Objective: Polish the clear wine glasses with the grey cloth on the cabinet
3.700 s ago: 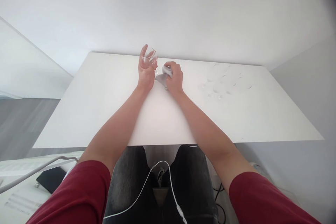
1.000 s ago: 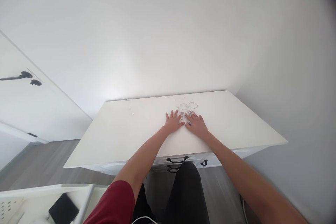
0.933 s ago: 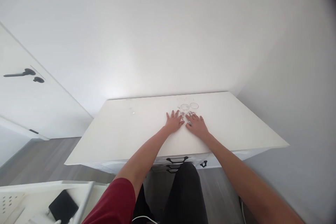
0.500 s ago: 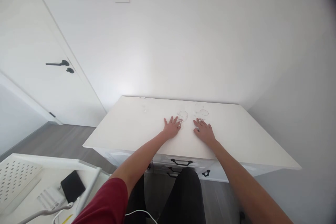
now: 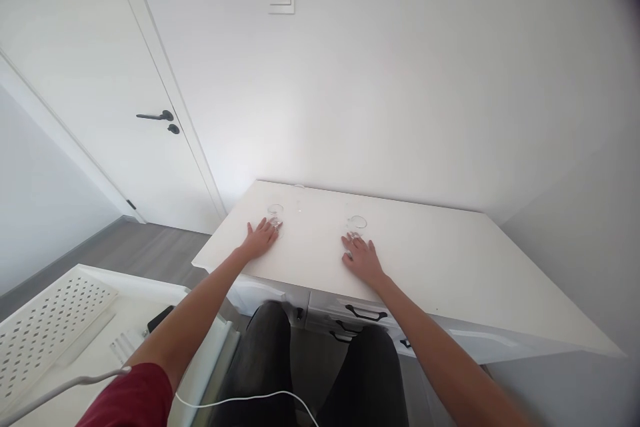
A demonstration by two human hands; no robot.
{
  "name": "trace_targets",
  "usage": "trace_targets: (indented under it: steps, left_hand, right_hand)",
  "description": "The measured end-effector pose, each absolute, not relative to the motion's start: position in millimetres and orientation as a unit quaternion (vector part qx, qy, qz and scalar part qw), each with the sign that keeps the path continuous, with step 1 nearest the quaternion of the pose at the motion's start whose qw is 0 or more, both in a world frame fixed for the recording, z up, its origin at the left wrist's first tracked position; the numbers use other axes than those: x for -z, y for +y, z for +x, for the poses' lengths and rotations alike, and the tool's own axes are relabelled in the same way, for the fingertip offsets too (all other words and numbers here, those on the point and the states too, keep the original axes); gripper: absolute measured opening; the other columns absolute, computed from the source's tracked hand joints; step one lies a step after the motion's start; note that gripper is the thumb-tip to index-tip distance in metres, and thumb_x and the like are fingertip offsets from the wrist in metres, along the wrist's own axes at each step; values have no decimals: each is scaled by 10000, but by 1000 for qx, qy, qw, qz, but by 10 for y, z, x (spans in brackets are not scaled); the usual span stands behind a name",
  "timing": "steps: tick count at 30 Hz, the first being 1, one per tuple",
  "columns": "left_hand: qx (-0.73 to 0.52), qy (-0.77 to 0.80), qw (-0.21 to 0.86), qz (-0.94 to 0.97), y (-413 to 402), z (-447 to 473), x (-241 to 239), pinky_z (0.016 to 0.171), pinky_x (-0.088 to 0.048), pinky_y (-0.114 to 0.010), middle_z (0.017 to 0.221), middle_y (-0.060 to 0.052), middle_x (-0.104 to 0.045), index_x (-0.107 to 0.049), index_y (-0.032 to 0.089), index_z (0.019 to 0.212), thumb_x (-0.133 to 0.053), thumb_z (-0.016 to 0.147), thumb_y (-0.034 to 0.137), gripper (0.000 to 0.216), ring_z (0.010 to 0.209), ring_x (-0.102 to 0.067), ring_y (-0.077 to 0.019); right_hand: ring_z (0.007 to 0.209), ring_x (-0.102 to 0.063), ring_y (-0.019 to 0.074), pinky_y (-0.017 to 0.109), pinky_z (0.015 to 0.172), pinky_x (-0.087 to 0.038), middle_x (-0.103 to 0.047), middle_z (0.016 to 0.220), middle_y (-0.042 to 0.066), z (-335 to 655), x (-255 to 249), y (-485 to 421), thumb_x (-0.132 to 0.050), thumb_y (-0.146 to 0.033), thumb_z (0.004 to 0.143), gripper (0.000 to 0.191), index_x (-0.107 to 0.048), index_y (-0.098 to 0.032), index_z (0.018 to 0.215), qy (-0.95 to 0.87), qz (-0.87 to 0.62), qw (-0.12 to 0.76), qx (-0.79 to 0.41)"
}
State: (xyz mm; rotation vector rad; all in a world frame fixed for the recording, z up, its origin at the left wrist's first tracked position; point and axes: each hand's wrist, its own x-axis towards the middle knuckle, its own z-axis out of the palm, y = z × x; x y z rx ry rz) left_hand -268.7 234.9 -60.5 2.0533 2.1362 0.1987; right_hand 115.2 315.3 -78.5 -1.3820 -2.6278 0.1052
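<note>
My left hand lies low over the foot of a clear wine glass, fingers spread flat and the stem near its fingertips. Farther right, my right hand rests the same way at the base of a second clear wine glass, thumb apart from the fingers. Both glasses look upright on the white cabinet top. Their stems and feet are partly hidden by the fingers. A third transparent glass stands near the wall, barely visible.
Black-handled drawers are below the cabinet top, close to my knees. A white cart with a perforated panel stands at lower left, holding a black device. A white cable crosses my legs. A door is at left.
My left hand has moved left together with its glass, widening the gap between the hands. My right hand stays at its glass. The view has shifted left.
</note>
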Motion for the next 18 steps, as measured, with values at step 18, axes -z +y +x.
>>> trace_targets:
  steps: [18]
  left_hand:
    - [-93, 655, 106, 742, 2578, -3364, 626, 1271, -45, -692, 1694, 43, -376, -378, 446, 1600, -305, 1039, 345, 574, 1616, -208, -290]
  right_hand:
    - [1595, -191, 345, 752, 1196, -111, -348, 1693, 148, -991, 744, 2616, -337, -370, 990, 635, -401, -202, 1600, -856, -491, 117, -108]
